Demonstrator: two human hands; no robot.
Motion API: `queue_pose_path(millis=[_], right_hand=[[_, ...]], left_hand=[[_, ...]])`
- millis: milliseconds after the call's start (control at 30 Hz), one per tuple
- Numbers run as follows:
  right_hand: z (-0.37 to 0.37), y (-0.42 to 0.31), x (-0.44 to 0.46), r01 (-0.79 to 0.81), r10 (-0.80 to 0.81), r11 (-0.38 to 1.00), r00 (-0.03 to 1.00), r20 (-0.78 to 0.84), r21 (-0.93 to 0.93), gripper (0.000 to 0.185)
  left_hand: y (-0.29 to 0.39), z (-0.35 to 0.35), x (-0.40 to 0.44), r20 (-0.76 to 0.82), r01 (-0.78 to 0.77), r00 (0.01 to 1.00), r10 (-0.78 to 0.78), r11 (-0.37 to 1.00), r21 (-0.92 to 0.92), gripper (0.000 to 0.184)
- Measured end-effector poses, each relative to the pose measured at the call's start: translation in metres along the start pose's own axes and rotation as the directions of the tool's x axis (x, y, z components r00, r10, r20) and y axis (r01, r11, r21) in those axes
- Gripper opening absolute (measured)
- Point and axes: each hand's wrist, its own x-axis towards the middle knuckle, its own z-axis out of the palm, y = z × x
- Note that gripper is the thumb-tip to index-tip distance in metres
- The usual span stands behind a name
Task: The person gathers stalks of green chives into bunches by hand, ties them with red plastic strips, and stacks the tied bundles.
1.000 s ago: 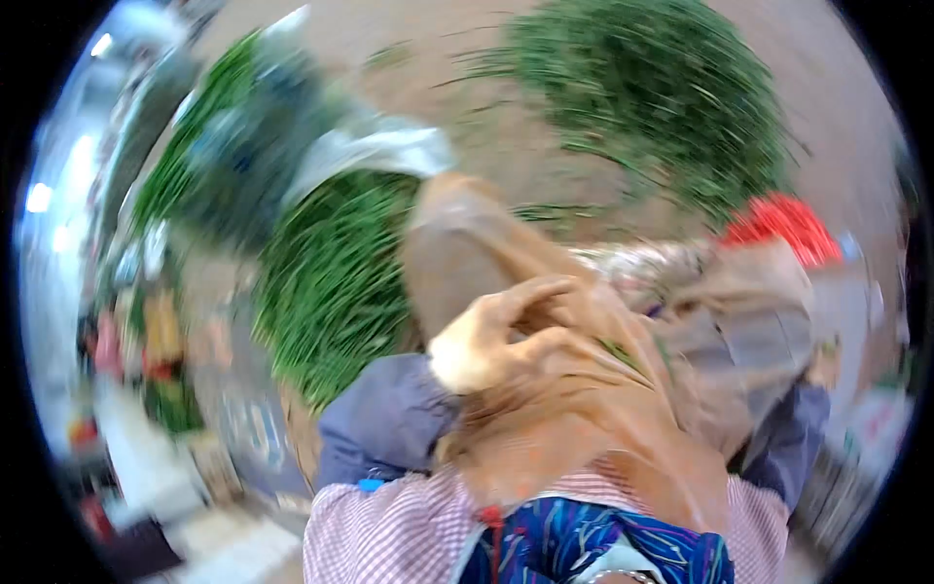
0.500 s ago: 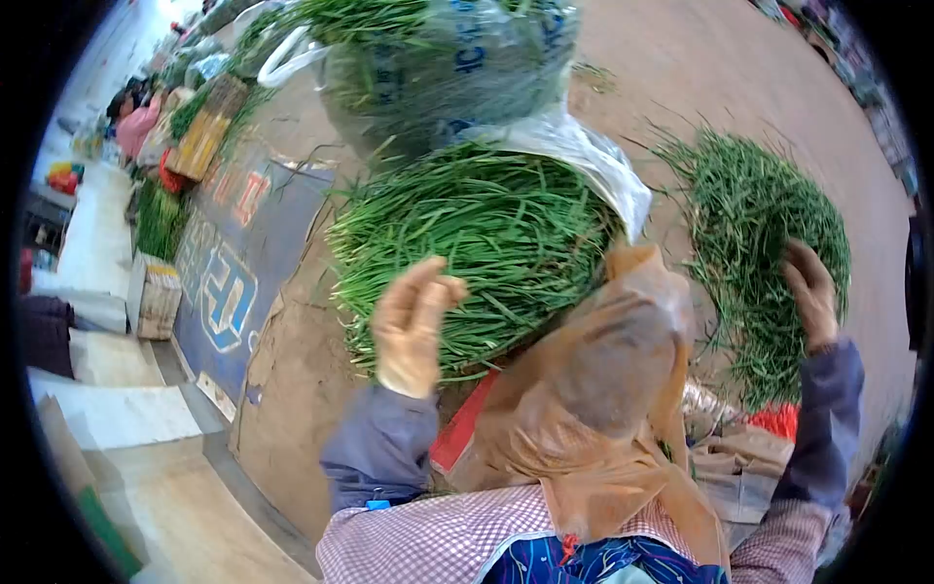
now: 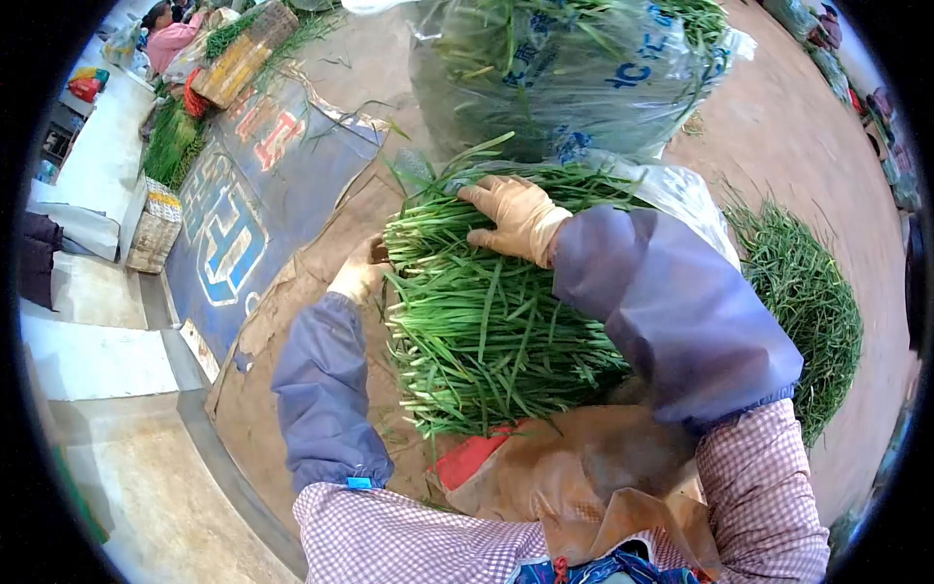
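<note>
A broad pile of garlic chives (image 3: 496,321) lies in front of me, pale cut ends toward the left. My right hand (image 3: 520,216), in a thin cream glove, reaches across the top of the pile. Its thumb and fingers are bent around stalks near the cut ends. At the pile's upper left edge is my left hand (image 3: 360,270), also gloved, its fingers curled against the stalk ends and partly hidden by them. Behind the pile stands a clear plastic bag (image 3: 574,88) with blue print, full of more chives.
A second heap of loose greens (image 3: 803,311) lies on the floor at right. A brown apron (image 3: 584,453) covers my lap. Left are a blue printed board (image 3: 253,214), a woven crate (image 3: 156,226) and a taped box (image 3: 245,56). Another person (image 3: 173,41) sits far left.
My right hand has come from the loose heap at right across onto the chive pile. My left hand has moved to the cut ends. The view has shifted.
</note>
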Motion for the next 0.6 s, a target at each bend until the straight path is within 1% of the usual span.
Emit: queue_pose_path(millis=[67, 100, 133, 167, 233, 267, 300, 333, 367, 400, 433, 467, 533, 567, 600], right_hand=[[0.022, 0.009, 0.007, -0.011, 0.009, 0.998, 1.0, -0.029, -0.066, 0.069], [0.022, 0.013, 0.011, -0.051, 0.052, 0.999, 0.999, 0.007, -0.015, 0.075], [0.011, 0.011, 0.016, -0.079, 0.076, 0.996, 0.996, 0.042, 0.05, 0.076], [0.01, 0.015, 0.021, -0.094, 0.091, 0.995, 0.994, 0.068, 0.039, 0.077], [0.009, 0.02, 0.03, -0.104, 0.104, 0.995, 0.986, 0.131, -0.002, 0.08], [0.007, 0.019, 0.034, -0.119, 0.11, 0.992, 0.978, 0.175, 0.043, 0.081], [0.003, 0.019, 0.037, -0.136, 0.114, 0.987, 0.969, 0.217, 0.087, 0.082], [-0.002, 0.019, 0.041, -0.155, 0.118, 0.98, 0.959, 0.258, 0.128, 0.083], [-0.01, 0.016, 0.045, -0.163, 0.124, 0.98, 0.948, 0.293, 0.116, 0.079], [-0.02, 0.004, 0.047, -0.116, 0.118, 0.993, 0.968, 0.22, -0.021, 0.075], [-0.027, -0.014, 0.048, -0.078, 0.102, 0.984, 0.984, 0.146, -0.16, 0.071], [-0.033, -0.032, 0.049, -0.05, 0.075, 0.953, 0.994, 0.073, -0.299, 0.067], [-0.033, -0.064, 0.053, 0.099, -0.078, 0.953, 0.993, 0.083, -0.286, 0.054], [-0.015, -0.068, 0.057, 0.249, -0.267, 0.938, 0.963, -0.043, -0.24, 0.054], [0.002, -0.066, 0.065, 0.386, -0.427, 0.883, 0.897, -0.114, -0.266, 0.062]], left_hand=[[0.007, 0.002, 0.015, -0.019, 0.045, 0.999, -0.042, 0.976, 0.211, 0.055], [0.018, 0.004, 0.017, -0.03, 0.067, 0.998, -0.061, 0.947, 0.313, 0.055], [0.031, 0.007, 0.016, -0.042, 0.088, 0.996, -0.077, 0.908, 0.41, 0.054], [0.048, 0.011, 0.009, -0.006, 0.043, 0.999, -0.044, 0.937, 0.346, 0.052], [0.052, 0.017, 0.012, 0.009, -0.03, 1.0, 0.029, 0.972, 0.232, 0.05], [0.051, 0.016, 0.015, 0.011, -0.067, 0.998, 0.067, 0.982, 0.175, 0.049], [0.048, 0.015, 0.019, -0.014, -0.061, 0.998, 0.066, 0.966, 0.252, 0.049], [0.047, 0.015, 0.02, -0.028, -0.051, 0.998, 0.058, 0.978, 0.2, 0.049], [0.046, 0.017, 0.021, -0.044, -0.041, 0.998, 0.048, 0.989, 0.145, 0.049], [0.044, 0.018, 0.021, -0.059, -0.029, 0.998, 0.035, 0.996, 0.089, 0.049], [0.03, 0.015, 0.029, -0.072, -0.039, 0.996, 0.048, 0.991, 0.128, 0.051], [0.029, 0.017, 0.029, -0.093, -0.03, 0.995, 0.035, 0.998, 0.057, 0.051], [0.025, 0.019, 0.028, -0.145, -0.014, 0.989, 0.002, 0.996, -0.087, 0.051], [-0.012, 0.007, 0.043, -0.127, -0.093, 0.989, 0.079, 0.991, -0.102, 0.051], [-0.035, 0.004, 0.062, -0.224, -0.023, 0.975, -0.01, 0.989, -0.144, 0.05]])
